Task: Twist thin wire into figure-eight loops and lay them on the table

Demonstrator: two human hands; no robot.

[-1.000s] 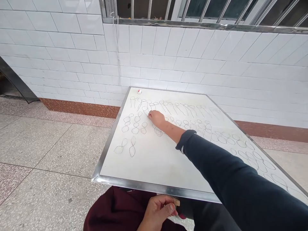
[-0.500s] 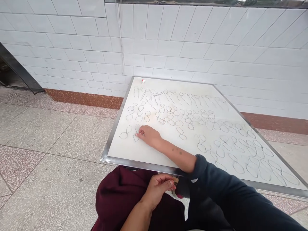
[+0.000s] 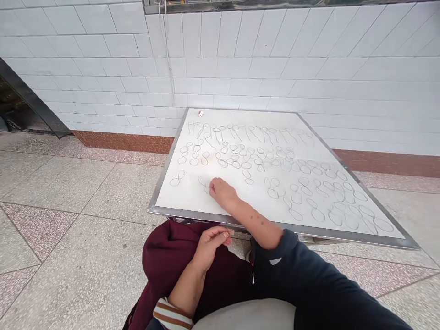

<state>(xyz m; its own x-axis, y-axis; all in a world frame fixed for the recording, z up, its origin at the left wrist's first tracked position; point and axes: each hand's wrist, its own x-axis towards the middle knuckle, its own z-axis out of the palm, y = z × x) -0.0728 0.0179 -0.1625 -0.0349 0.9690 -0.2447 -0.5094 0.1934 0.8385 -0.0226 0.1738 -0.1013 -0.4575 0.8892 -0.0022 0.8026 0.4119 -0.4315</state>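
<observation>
My right hand (image 3: 222, 191), its fingers pinched together, rests low over the near left part of the white tabletop (image 3: 178, 201). A thin dark loop (image 3: 203, 182), wire or thread, shows at its fingertips; the fingers hide part of it. To the left lies a figure-eight loop (image 3: 178, 178) of the same thin strand. My left hand (image 3: 210, 245) is below the table's front edge, over my lap. Its thumb presses against the fingers, and whatever may be between them is too small to make out.
Rows of figure-eight loops (image 3: 316, 211) cover the right side and middle. Single loops with tails (image 3: 252, 133) line the back. A small red-and-white item (image 3: 201, 113) sits at the far left corner. A metal edge (image 3: 220, 218) frames the table, near a tiled wall (image 3: 223, 68).
My right hand has shifted slightly right across the table, uncovering the thin loop to its left. My left hand stays below the edge, still pinched. The camera view has moved a little.
</observation>
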